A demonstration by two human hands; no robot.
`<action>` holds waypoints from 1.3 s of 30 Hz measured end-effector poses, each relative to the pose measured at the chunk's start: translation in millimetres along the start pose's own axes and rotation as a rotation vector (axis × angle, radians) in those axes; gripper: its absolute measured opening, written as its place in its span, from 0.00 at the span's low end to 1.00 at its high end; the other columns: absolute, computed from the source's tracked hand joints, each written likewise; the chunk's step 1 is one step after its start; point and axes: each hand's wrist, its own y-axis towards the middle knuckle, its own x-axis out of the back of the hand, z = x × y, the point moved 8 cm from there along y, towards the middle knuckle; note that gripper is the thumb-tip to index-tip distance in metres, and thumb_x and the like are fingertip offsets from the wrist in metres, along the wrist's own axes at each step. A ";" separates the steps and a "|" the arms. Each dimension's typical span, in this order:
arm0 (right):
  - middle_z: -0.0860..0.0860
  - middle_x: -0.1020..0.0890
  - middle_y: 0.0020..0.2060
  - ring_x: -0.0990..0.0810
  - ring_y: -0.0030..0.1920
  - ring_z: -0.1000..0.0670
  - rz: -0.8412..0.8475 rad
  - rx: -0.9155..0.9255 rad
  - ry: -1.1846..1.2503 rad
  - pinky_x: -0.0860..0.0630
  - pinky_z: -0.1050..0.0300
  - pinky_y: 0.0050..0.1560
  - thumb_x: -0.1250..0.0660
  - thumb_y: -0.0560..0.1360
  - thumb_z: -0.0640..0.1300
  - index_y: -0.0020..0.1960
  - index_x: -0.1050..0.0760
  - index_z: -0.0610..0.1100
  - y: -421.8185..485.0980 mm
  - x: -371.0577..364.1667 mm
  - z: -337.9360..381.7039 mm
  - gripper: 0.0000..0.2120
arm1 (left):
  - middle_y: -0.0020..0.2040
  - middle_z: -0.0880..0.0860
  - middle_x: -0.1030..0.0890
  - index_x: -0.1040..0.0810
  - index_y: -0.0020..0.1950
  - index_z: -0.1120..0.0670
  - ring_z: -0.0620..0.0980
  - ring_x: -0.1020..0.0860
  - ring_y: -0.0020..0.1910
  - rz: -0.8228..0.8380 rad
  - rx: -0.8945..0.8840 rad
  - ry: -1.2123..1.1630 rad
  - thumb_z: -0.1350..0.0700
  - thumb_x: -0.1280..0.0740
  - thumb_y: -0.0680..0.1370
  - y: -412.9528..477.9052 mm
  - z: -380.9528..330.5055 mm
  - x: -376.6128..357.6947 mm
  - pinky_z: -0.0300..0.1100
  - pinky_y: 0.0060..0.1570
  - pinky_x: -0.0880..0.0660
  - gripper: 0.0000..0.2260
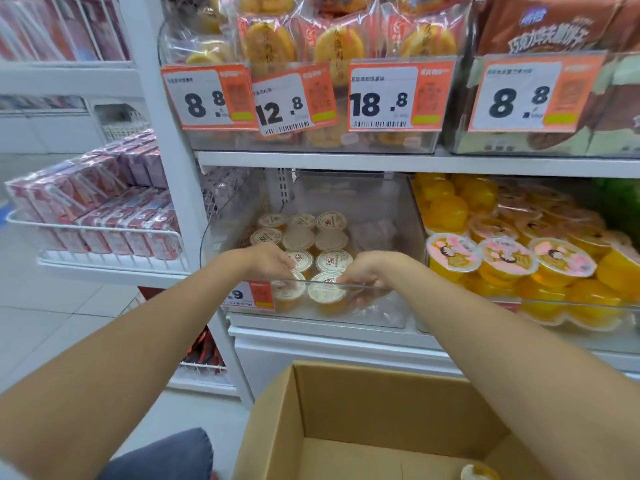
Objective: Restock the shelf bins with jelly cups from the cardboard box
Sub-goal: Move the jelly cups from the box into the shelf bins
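A clear shelf bin (388, 306) on the lower shelf holds several small jelly cups (298, 239) with white printed lids, set in rows. My left hand (266, 260) reaches over the bin's front rim, and its curled fingers hold the front-left cup (286, 295). My right hand (363, 271) is beside it and pinches the right edge of the front-right cup (325, 289). The right part of the bin has no cups. An open cardboard box (346, 407) stands below my arms, with one jelly cup (479, 472) showing at its bottom right.
Larger orange jelly cups (502, 259) fill the bin to the right. The shelf above carries packaged cakes behind price tags (382, 98). A wire shelf of pink boxes (104, 209) stands at the left. A price tag (249, 295) hangs on the bin's front left.
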 end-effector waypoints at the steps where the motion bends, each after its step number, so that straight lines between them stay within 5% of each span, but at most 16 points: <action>1: 0.41 0.18 0.48 0.18 0.42 0.46 -0.071 0.027 -0.057 0.20 0.56 0.46 0.34 0.78 0.39 0.49 0.26 0.35 -0.5 3.7 3.3 0.06 | 0.72 0.55 0.30 0.23 0.66 0.57 0.52 0.32 0.71 -0.025 -0.003 0.035 0.55 0.28 0.75 0.9 0.3 1.3 0.40 0.68 0.36 0.20; 6: 0.45 0.22 0.40 0.17 0.45 0.45 -0.377 0.172 -0.133 0.18 0.52 0.48 0.28 0.72 0.38 0.51 0.24 0.36 -12.0 21.8 12.0 0.10 | 0.50 0.55 0.26 0.25 0.54 0.56 0.53 0.28 0.48 -0.062 0.041 0.165 0.51 0.25 0.72 -0.9 1.1 5.8 0.42 0.50 0.30 0.16; 9: 0.44 0.22 0.46 0.19 0.50 0.44 -0.410 0.187 -0.122 0.22 0.57 0.45 0.27 0.71 0.38 0.53 0.25 0.36 -11.7 22.8 11.9 0.13 | 0.51 0.53 0.26 0.22 0.55 0.58 0.50 0.27 0.47 0.004 0.031 0.106 0.54 0.27 0.74 -1.5 -2.4 0.0 0.38 0.45 0.29 0.13; 13: 0.43 0.23 0.39 0.21 0.39 0.45 -0.403 0.213 -0.044 0.22 0.57 0.33 0.32 0.71 0.33 0.38 0.28 0.38 -5.7 23.4 14.1 0.07 | 0.49 0.57 0.19 0.22 0.46 0.57 0.44 0.22 0.36 -0.020 -0.001 -0.035 0.56 0.27 0.74 0.5 -3.3 -2.1 0.30 0.28 0.26 0.07; 16: 0.44 0.24 0.38 0.23 0.40 0.46 -0.317 0.274 -0.044 0.20 0.53 0.40 0.37 0.69 0.30 0.38 0.27 0.38 2.4 15.5 20.8 0.05 | 0.50 0.61 0.18 0.20 0.46 0.61 0.35 0.23 0.25 -0.072 -0.026 -0.011 0.58 0.27 0.74 3.7 -1.8 0.0 0.27 0.25 0.28 0.07; 19: 0.44 0.23 0.44 0.22 0.44 0.45 -0.262 0.276 -0.017 0.19 0.51 0.47 0.37 0.72 0.30 0.52 0.23 0.34 6.4 12.6 20.1 0.10 | 0.51 0.61 0.17 0.18 0.50 0.64 0.37 0.22 0.29 -0.086 -0.025 -0.003 0.57 0.28 0.74 3.9 0.1 -0.3 0.30 0.32 0.25 0.11; 21: 0.44 0.20 0.48 0.20 0.46 0.44 -0.331 0.285 -0.064 0.23 0.56 0.40 0.39 0.75 0.32 0.50 0.23 0.34 -0.3 17.4 19.8 0.07 | 0.48 0.58 0.17 0.18 0.47 0.61 0.46 0.22 0.38 -0.155 -0.045 -0.044 0.56 0.28 0.74 -2.4 -3.5 2.8 0.39 0.42 0.23 0.08; 23: 0.44 0.19 0.48 0.20 0.46 0.43 -0.566 0.342 -0.174 0.25 0.56 0.42 0.40 0.74 0.34 0.46 0.21 0.37 -23.5 31.0 25.1 0.09 | 0.40 0.51 0.20 0.21 0.42 0.56 0.48 0.24 0.39 -0.306 -0.102 -0.125 0.57 0.28 0.74 -17.6 -11.6 10.2 0.42 0.41 0.26 0.05; 26: 0.47 0.21 0.48 0.22 0.45 0.47 -0.793 0.679 -0.185 0.27 0.57 0.44 0.40 0.74 0.34 0.45 0.20 0.40 -77.1 30.7 33.7 0.10 | 0.33 0.45 0.24 0.25 0.36 0.50 0.45 0.26 0.34 -0.492 -0.219 -0.161 0.57 0.30 0.72 -50.9 -34.3 9.9 0.41 0.36 0.30 0.07; 30: 0.47 0.21 0.43 0.22 0.41 0.44 -0.830 0.940 -0.289 0.26 0.51 0.42 0.38 0.73 0.36 0.43 0.21 0.42 -124.3 11.0 -1.8 0.08 | 0.31 0.45 0.25 0.26 0.35 0.48 0.46 0.26 0.34 -0.507 -0.339 -0.079 0.54 0.32 0.70 -91.7 -71.1 -22.3 0.43 0.35 0.28 0.04; 34: 0.48 0.20 0.42 0.22 0.42 0.46 -0.695 0.786 -0.344 0.24 0.49 0.43 0.37 0.73 0.36 0.43 0.21 0.42 -111.7 -1.5 -92.0 0.07 | 0.31 0.45 0.24 0.26 0.35 0.50 0.47 0.25 0.34 -0.287 -0.333 -0.056 0.55 0.32 0.69 -95.1 -77.1 -101.3 0.43 0.36 0.27 0.04; 39: 0.50 0.18 0.48 0.20 0.50 0.49 -0.353 0.316 -0.417 0.23 0.54 0.54 0.39 0.75 0.38 0.50 0.19 0.45 -54.6 -23.9 -255.0 0.11 | 0.37 0.45 0.22 0.21 0.38 0.52 0.47 0.22 0.41 0.144 -0.150 -0.069 0.57 0.30 0.72 -67.5 -40.4 -252.0 0.42 0.45 0.24 0.03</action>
